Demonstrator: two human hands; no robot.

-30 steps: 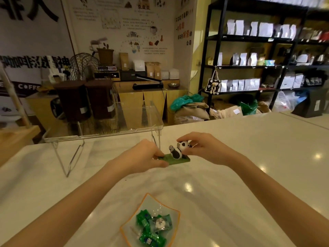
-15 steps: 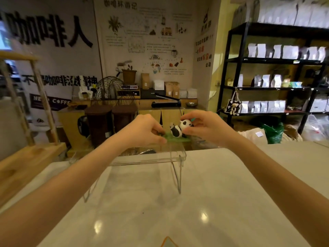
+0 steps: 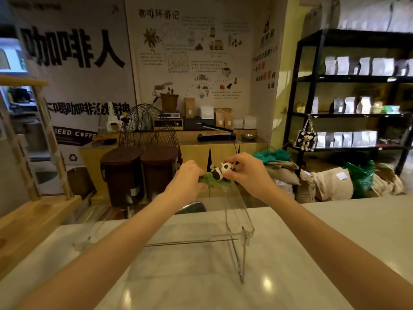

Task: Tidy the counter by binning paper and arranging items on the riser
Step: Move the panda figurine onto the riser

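- Head view, step in hand: placing an ornament on the riser (image 3: 240, 211). The paper-binning part of the task cannot be judged from this view; no loose paper is visible on the worktop (image 3: 335, 242).
- Task item: a panda figurine (image 3: 220, 172), black and white, lying on a flat green base. It is held at the far right part of the riser's clear top plate, at or just above plate level. Whether the base already touches the plate cannot be told, because the plate is transparent.
- Left hand (image 3: 187, 179): fingers curled, pinching the left edge of the green base.
- Right hand (image 3: 247, 172): fingertips closed on the panda's head and the right end of the base.
- Riser: a clear plate on thin wire legs, standing on the pale worktop directly ahead. Its right edge runs from near the figurine toward the viewer. No other item is visible on the plate.
- Behind the worktop: two dark brown bins (image 3: 138, 173) stand on the floor, well apart from the riser.
- Next move, as a judgement: lower the base until it sits flat on the plate, with its whole footprint inside the right and far edges.
- Release requirement: loosen both pinches together, so that the base does not tip or slide on the smooth plate.
- Risk: the plate edges are hard to see; an overhanging base may drop behind the worktop.
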